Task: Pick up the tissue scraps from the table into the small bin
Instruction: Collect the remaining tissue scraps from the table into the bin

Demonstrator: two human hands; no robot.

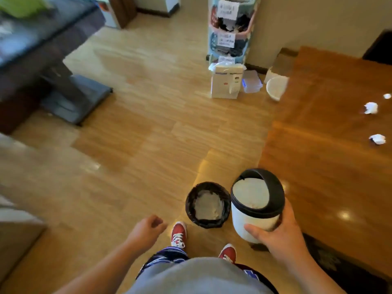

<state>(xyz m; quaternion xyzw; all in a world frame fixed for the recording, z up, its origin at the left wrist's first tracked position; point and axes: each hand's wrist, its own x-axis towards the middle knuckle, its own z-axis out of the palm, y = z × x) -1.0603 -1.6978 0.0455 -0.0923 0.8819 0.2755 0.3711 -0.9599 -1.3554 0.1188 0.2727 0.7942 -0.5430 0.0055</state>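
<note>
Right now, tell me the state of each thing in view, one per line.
Small bin: held upright in the right hand.
Left hand: empty, loosely curled.
Black-lined bin: on the floor, open.
Tissue scraps: three, crumpled, lying on the table.

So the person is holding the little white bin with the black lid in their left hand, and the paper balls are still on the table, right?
Almost. The head view shows the right hand, not the left, with its grip around the little white bin with the black lid. The left hand is empty, loosely curled. The paper balls are indeed still on the table.
</note>
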